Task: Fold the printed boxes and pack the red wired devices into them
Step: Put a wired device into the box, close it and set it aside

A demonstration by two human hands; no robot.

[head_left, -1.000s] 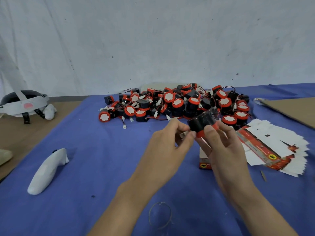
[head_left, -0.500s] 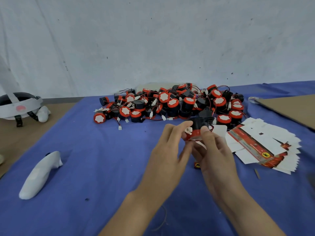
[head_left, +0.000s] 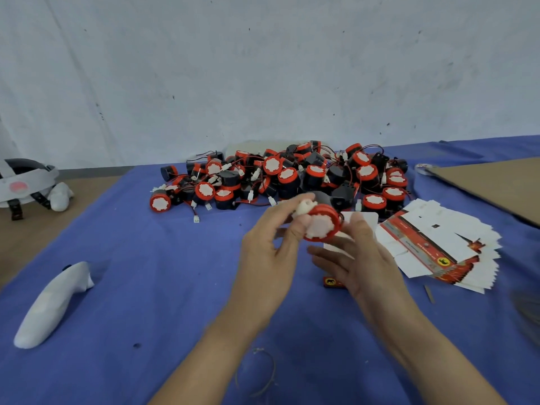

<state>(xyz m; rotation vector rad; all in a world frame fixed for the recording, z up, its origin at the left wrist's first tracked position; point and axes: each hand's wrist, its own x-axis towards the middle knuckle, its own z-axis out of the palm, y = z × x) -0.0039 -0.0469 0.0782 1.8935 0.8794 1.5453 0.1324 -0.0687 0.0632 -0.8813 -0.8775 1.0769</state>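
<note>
My left hand (head_left: 270,247) pinches one red wired device (head_left: 321,226) in the air, its red-rimmed white face turned toward me and its white connector (head_left: 305,206) at my fingertips. My right hand (head_left: 362,261) lies just right of and below the device with fingers spread and straight, its thumb beside the rim. A folded printed box (head_left: 333,282) stands on the cloth, mostly hidden behind my right hand. A fanned stack of flat printed boxes (head_left: 438,247) lies to the right. The pile of red and black devices (head_left: 292,176) sits further back.
Blue cloth (head_left: 146,287) covers the table. A white controller (head_left: 52,302) lies at the left and a headset (head_left: 23,182) at the far left edge. A brown cardboard sheet (head_left: 496,185) lies at the right. A thin wire loop (head_left: 263,372) lies near me.
The device has been turned so its white face points at me. My right hand's fingers have let go and spread out below it. My left hand keeps hold.
</note>
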